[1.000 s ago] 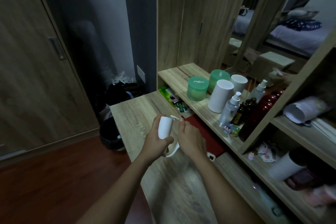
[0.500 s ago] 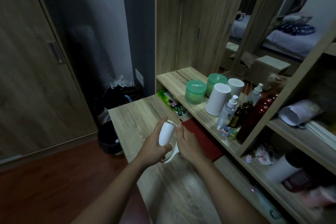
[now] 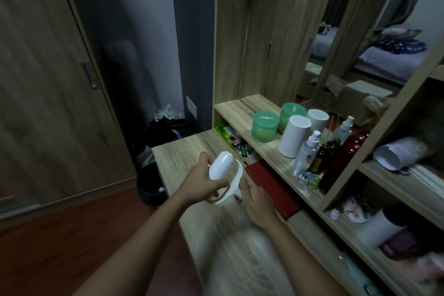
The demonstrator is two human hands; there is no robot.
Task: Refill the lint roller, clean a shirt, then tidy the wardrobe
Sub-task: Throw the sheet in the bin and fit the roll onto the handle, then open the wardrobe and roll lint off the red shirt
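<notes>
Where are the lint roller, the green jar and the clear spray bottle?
lint roller (image 3: 219, 167): head view, on its white roll.
green jar (image 3: 265, 120): head view, on its lid.
clear spray bottle (image 3: 305, 154): head view, on its body.

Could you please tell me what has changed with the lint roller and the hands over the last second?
The right hand slid down from the top of the white roll to the lint roller handle's lower end and now grips it there. The roll tilted and its curved frame came into view. The left hand stays wrapped around the roll. The green jar, white cylinder and spray bottle on the shelf have not moved.
</notes>
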